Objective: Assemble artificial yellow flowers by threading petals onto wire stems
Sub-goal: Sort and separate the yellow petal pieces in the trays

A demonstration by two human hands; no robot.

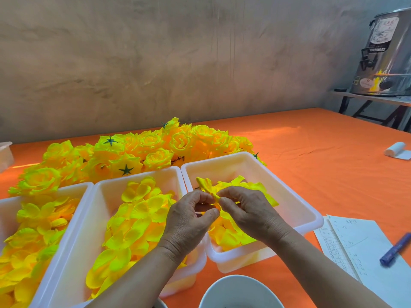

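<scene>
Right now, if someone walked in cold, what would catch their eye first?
Most likely the heap of finished yellow flowers at the back of the orange table. Next, the two hands, left hand and right hand, pinching a half-made flower over the right white tray, beside two more trays of loose petals. A steel urn stands far right.

An orange-covered table (311, 152) carries three white bins (89, 225) at lower left, finished yellow flowers (133, 150) heaped behind them, papers (367, 252) and a blue marker (395, 248) at lower right.
</scene>
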